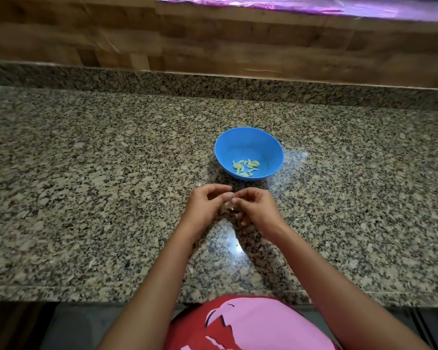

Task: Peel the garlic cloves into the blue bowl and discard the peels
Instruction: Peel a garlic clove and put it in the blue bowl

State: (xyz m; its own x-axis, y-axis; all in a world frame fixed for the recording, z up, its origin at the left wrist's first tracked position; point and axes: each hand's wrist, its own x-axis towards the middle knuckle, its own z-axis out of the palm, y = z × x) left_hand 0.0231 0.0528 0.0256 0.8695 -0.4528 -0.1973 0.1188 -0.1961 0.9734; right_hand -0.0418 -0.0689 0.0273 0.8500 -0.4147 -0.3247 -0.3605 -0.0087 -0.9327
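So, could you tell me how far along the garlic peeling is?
Several peeled cloves already lie in the bowl. The left hand and right hand pinch a small pale piece between them, probably another clove. Pale scraps on the counter are not yet discarded.

- Counter [86,198]: runs left to right, with a wall [213,41] rising behind it.
- Bowl [248,144]: on the counter, a little right of centre.
- Peeled cloves [245,168]: in the bowl, bunched toward its near side.
- Left hand [202,207], right hand [258,208]: side by side over the counter, just before the bowl. Their fingertips meet on a small item [231,201] between them, too blurred to name.
- Person's torso [250,324]: at the counter's near edge.
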